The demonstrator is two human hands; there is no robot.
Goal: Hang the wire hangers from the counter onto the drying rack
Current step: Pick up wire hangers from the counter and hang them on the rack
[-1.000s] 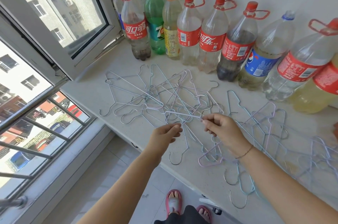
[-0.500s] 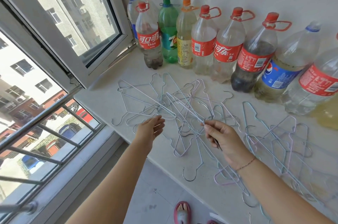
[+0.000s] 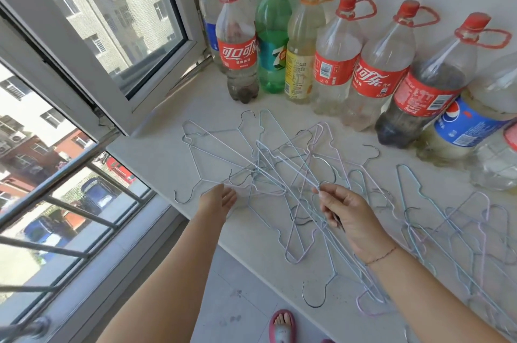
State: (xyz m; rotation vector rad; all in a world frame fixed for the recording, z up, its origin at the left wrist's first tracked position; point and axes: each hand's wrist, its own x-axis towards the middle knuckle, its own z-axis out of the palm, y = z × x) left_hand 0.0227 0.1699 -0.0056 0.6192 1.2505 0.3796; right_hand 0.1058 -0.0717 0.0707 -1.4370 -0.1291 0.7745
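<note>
Right hand (image 3: 347, 219): your thumb and forefinger pinch one hanger (image 3: 288, 166) by its wire, and the other fingers curl loosely beneath. The pinched wire runs from your fingertips up and to the left, across the pile (image 3: 251, 174) on the counter (image 3: 162, 152). Other wires cross it there. Whether it sits clear of them cannot be told.

Left hand (image 3: 221, 200): fingers straight and close together, holding nothing, at the near left edge of the pile. Contact with the nearest wire cannot be told.

Assessment: your left hand is the nearer to the tangled end. The next move likely calls for it to steady the pile while your right draws the hanger along its long axis, toward you and to the right, not straight up.

Risk: hooks may snag and drag neighbours over the counter edge, where several already overhang.

A second heap (image 3: 447, 225) lies to the right. Bottles (image 3: 335, 63) line the wall behind. The rack is not in view.
</note>
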